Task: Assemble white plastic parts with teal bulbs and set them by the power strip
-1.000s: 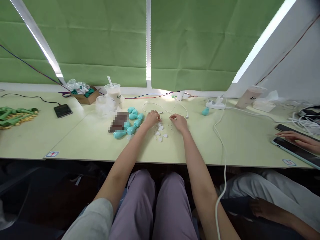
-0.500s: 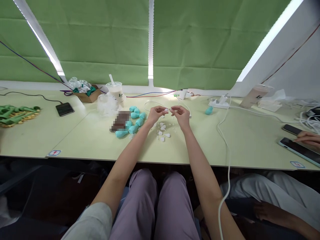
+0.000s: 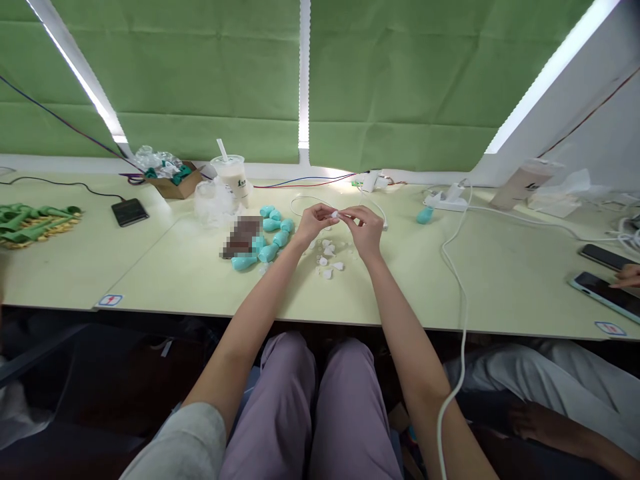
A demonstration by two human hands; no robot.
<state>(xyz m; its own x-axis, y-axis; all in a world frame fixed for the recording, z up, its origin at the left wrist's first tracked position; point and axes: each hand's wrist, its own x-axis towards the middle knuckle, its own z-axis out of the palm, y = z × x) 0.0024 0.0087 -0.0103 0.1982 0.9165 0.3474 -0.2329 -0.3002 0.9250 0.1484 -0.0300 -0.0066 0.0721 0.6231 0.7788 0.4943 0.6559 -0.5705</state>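
Above the table, my left hand (image 3: 314, 223) pinches a small white piece (image 3: 335, 215). Fingertips of my right hand (image 3: 365, 230) meet it from the other side, closed on the same piece. Its exact kind is too small to make out. Under my hands lie several small white drop-shaped pieces (image 3: 328, 248) and tiny clear bits. Left of my left wrist, several glossy turquoise bulb-shaped pieces (image 3: 269, 252) curve around a blurred-out dark rectangle (image 3: 243, 237). One more turquoise piece (image 3: 425, 215) lies to the right of my right hand.
A drink cup with a straw (image 3: 231, 179), a clear plastic bag (image 3: 213, 203) and a small cardboard box (image 3: 177, 185) stand at the back left. A white cable (image 3: 463, 300) runs from the power strip (image 3: 445, 200) over the table edge. Another person's hand (image 3: 627, 275) touches a phone (image 3: 607, 293).
My hands have come closer together, and the right fingertips now meet the left at the white piece. The view has shifted slightly.
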